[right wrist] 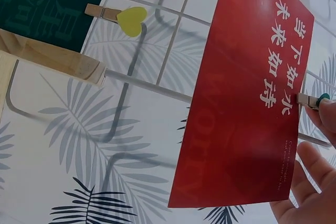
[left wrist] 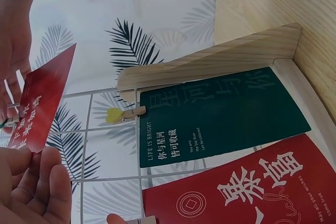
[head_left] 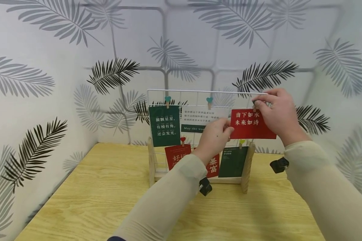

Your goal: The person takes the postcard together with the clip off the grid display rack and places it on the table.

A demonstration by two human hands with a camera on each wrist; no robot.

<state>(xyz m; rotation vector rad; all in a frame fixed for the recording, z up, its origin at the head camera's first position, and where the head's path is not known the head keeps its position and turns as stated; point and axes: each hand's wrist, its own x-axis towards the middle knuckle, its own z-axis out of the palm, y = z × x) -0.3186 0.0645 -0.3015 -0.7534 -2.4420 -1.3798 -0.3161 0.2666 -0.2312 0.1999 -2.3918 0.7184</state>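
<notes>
In the head view a red card [head_left: 244,130] with white Chinese characters is at the upper right of a white wire grid rack [head_left: 187,90]. My left hand [head_left: 213,138] pinches the card's left edge between thumb and fingers. At the card's top edge, my right hand [head_left: 279,115] pinches a small wooden clothespin [right wrist: 306,99] with a teal heart. That clothespin's tip overlaps the card's edge in the right wrist view. Next to the card hangs a white-and-green card [head_left: 196,115], partly covered by my left hand.
A green card [head_left: 164,134] hangs at upper left. Below hang two red cards [head_left: 175,155] and another green card [head_left: 233,164], with heart clothespins such as the yellow one [head_left: 241,142]. The rack's wooden feet [head_left: 247,170] stand on a wood-grain table [head_left: 108,187], before a leaf-patterned backdrop [head_left: 187,30].
</notes>
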